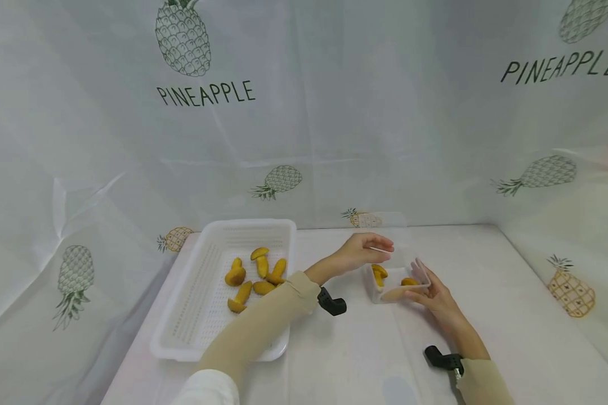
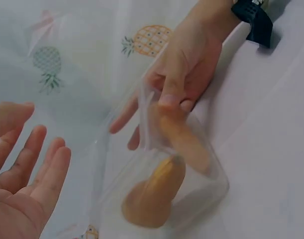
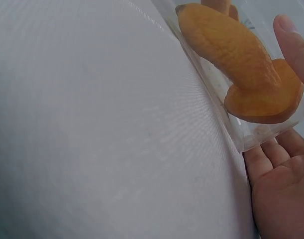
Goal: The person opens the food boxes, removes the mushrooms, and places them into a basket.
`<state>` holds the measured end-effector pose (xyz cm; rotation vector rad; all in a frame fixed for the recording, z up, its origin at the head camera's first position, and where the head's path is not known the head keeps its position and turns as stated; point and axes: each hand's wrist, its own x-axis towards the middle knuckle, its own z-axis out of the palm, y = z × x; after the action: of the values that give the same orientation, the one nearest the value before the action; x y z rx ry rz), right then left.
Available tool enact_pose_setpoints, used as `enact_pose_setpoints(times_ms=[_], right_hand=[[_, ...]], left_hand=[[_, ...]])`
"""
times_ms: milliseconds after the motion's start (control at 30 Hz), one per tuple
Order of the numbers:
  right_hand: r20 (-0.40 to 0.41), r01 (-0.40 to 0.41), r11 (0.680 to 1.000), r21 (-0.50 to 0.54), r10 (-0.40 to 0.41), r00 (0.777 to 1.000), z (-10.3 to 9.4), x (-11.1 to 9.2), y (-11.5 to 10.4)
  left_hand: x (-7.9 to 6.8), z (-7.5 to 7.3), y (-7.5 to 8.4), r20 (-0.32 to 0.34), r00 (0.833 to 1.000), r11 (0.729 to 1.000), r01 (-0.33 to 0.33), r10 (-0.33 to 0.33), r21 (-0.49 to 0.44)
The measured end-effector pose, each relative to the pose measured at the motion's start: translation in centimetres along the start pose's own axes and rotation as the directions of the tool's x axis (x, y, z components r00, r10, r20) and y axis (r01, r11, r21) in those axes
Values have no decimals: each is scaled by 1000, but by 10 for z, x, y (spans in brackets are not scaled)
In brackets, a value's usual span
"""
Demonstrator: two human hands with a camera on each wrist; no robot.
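A clear plastic box (image 1: 385, 295) stands on the table with two yellow-brown mushrooms inside. One mushroom (image 1: 379, 274) lies at its left and the other mushroom (image 1: 409, 281) at its right, close to my right hand. My right hand (image 1: 439, 301) holds the box at its right end, thumb at the near side and fingers around the end wall. Over the box's back left edge is my left hand (image 1: 361, 252), its fingers loosely extended and nothing held. In the left wrist view, a gap separates the left hand (image 2: 30, 184) from the box (image 2: 219, 194).
A white perforated basket (image 1: 182, 337) stands at the left, holding several more mushrooms (image 1: 241, 297); my left forearm passes over its right side. A transparent lid-like panel (image 1: 385, 219) rises behind the box. A white curtain printed with pineapples (image 1: 309, 129) hangs behind the table.
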<state>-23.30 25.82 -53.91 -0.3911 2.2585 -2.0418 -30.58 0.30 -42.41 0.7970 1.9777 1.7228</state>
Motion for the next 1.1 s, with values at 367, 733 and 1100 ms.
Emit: enact_pose_setpoints(times_ms=[367, 733, 1100], right_hand=[[-1, 18, 1000, 10, -18, 1000, 0, -1, 3], [14, -9, 1000, -22, 9, 1000, 0, -2, 2], [30, 48, 998, 51, -49, 998, -2, -2, 6]], left_hand=[[23, 44, -8, 49, 998, 993, 29, -34, 113], [29, 62, -19, -42, 995, 954, 99, -91, 283], [29, 63, -18, 31, 980, 910, 169, -195, 378]])
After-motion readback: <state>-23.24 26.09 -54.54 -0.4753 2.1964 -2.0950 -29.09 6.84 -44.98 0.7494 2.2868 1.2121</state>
